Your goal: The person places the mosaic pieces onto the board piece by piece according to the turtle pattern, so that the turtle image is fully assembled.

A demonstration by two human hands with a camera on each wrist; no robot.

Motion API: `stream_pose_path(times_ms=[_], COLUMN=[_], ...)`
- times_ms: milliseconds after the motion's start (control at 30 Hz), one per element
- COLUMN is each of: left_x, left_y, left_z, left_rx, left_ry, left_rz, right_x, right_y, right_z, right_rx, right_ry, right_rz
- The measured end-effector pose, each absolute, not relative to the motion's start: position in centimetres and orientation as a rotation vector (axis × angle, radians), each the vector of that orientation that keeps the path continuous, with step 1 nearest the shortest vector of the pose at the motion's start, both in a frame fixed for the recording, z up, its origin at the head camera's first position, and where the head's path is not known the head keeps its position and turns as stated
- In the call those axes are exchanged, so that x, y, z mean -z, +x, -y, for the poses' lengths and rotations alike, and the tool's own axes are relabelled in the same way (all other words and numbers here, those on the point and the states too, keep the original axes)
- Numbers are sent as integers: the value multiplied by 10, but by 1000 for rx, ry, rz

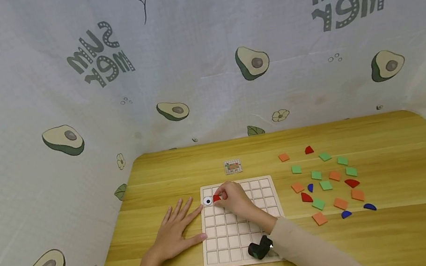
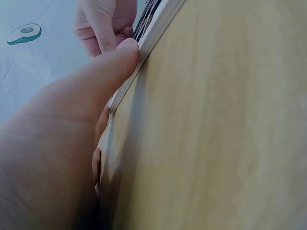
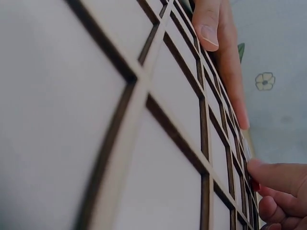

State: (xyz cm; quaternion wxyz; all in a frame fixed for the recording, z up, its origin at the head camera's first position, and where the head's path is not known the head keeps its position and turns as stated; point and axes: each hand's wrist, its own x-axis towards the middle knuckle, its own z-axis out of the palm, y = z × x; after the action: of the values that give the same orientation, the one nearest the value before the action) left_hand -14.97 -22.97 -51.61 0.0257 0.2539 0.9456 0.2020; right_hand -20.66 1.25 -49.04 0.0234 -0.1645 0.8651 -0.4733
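In the lower centre of the head view, a person's right hand (image 1: 236, 199) has its grip pinching a red piece (image 1: 217, 197) at the upper left of a wooden grid board (image 1: 222, 231), just beside a white eye tile (image 1: 208, 201). The left hand (image 1: 175, 234) lies flat, grip empty and fingers spread, touching the board's left edge. Loose coloured tiles (image 1: 326, 185) dot the desk (image 1: 409, 155) right of centre.

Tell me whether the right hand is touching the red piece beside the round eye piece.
Touching. The head view shows it: the right hand pinches the red piece, with no gap between them.
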Motion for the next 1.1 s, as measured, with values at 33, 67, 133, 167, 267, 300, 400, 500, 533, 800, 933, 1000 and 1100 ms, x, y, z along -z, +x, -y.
stream_pose_path(times_ms=[33,67,133,167,267,300,400,500,533,800,933,1000,1100], left_x=[516,516,516,516,515,515,514,513,512,515,515,515,515], left_y=[-150,-150,-151,-151,-151,-151,-151,-151,-151,-151,-150,-150,-149], left_z=[230,230,229,229,229,229,228,228,227,229,229,229,229], left_rx=[-624,-624,-630,-632,-633,-634,-635,-646,-644,-631,-631,-637,-646], left_ry=[785,786,788,789,792,792,796,805,807,806,797,794,789], left_rz=[-2924,-2924,-2923,-2923,-2921,-2921,-2922,-2923,-2922,-2922,-2923,-2922,-2921], right_x=[491,491,492,492,491,491,489,489,490,487,486,485,481], right_y=[-207,-207,-207,-208,-207,-207,-207,-207,-207,-208,-210,-211,-211], right_z=[-12,-12,-12,-12,-12,-12,-14,-16,-16,-24,-32,-37,-45], right_rx=[1467,1468,1476,1483,1496,1499,1513,1522,1528,1577,1606,1617,1635], right_ry=[-498,-489,-471,-456,-447,-447,-473,-497,-502,-442,-440,-451,-506], right_rz=[-2678,-2678,-2673,-2665,-2662,-2662,-2665,-2667,-2663,-2599,-2587,-2577,-2558])
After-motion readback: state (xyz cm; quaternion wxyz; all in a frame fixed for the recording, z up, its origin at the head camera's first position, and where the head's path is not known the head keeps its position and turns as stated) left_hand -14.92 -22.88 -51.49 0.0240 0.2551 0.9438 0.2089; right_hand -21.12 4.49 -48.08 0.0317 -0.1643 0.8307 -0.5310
